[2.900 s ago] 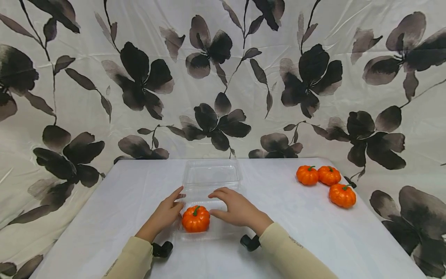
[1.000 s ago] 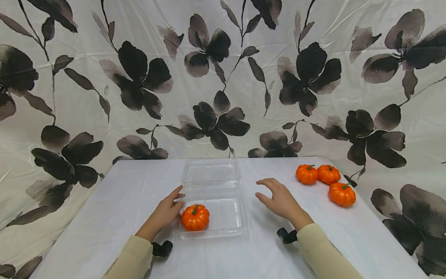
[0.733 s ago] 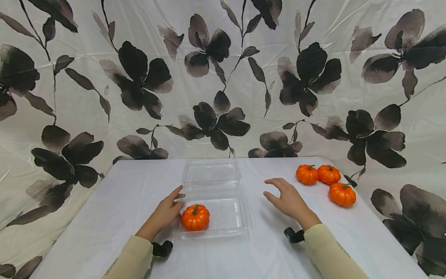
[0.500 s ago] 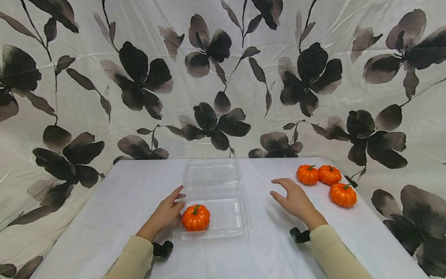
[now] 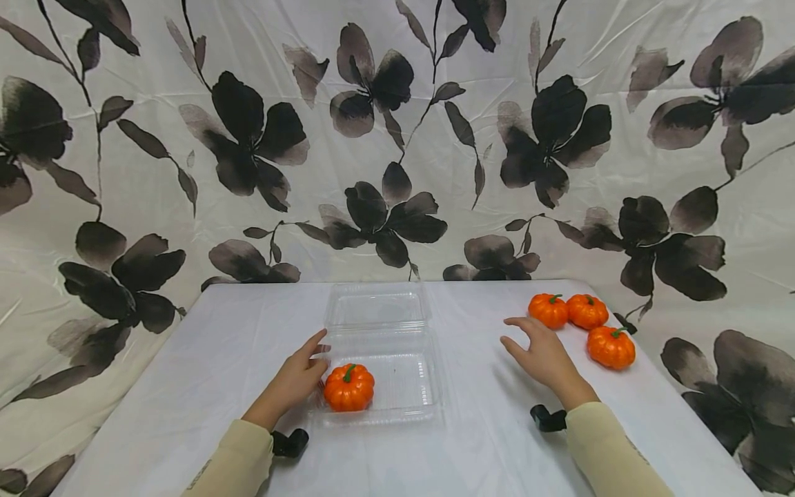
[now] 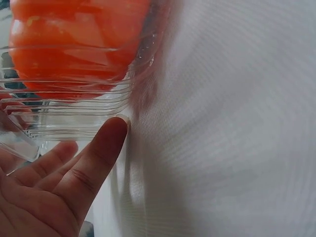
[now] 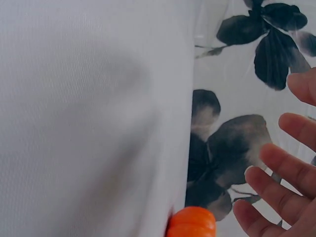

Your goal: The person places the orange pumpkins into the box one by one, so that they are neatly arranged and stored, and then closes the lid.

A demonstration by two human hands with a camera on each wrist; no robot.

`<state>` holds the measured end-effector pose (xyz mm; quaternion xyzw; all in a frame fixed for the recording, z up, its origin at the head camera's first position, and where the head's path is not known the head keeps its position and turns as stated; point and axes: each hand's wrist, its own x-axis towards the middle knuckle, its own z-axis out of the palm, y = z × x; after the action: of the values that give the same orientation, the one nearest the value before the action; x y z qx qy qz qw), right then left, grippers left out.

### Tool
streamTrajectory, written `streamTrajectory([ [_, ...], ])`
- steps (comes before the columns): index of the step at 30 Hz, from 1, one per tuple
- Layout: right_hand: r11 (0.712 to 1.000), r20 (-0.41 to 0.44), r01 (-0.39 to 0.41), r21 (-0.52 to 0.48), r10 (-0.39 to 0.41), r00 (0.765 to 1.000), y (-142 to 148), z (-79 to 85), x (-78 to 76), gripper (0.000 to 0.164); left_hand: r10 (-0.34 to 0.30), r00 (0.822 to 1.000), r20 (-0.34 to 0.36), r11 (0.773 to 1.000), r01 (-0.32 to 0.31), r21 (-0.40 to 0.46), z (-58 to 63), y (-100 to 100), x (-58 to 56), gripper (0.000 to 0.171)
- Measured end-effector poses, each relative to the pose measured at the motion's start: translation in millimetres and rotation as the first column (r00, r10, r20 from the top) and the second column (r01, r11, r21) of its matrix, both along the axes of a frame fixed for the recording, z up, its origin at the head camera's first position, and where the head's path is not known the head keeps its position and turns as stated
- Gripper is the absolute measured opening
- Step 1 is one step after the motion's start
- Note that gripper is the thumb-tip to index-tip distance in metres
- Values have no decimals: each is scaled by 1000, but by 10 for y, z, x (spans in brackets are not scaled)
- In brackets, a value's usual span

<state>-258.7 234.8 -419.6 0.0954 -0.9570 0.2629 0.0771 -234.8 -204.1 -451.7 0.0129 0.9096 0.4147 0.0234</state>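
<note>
Pumpkins (image 5: 348, 393) show green stems (image 5: 349, 373) only in head view.

An orange pumpkin (image 6: 74, 44) sits at eleven o'clock, seen through a clear, ribbed box (image 6: 94, 106). The left hand (image 6: 54, 192) lies at seven o'clock, its straight thumb (image 6: 96, 158) pointing toward one o'clock, tip at the box's lower edge; the other fingers (image 6: 57, 154) extend past the thumb. White counter (image 6: 237, 123) spans twelve to six o'clock.
</note>
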Motion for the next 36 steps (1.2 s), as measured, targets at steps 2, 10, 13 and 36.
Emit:
streamTrajectory([
  [2, 1000, 0, 11, 1, -11, 1000, 43, -3, -11, 47, 1, 1000, 2, 1000, -1, 6, -12, -4, -12, 64],
  [10, 999, 2, 54, -1, -54, 999, 211, 7, -42, 50, 5, 1000, 14, 1000, -5, 13, -4, 5, -2, 65],
  [13, 998, -6, 70, -2, -70, 998, 271, 15, -43, 52, 6, 1000, 20, 1000, -7, 10, 6, 10, 8, 65],
  [36, 963, -57, 258, -76, -263, 963, 658, 27, -37, 48, -4, 1000, 7, 1000, 4, -2, 37, 17, 27, 64],
])
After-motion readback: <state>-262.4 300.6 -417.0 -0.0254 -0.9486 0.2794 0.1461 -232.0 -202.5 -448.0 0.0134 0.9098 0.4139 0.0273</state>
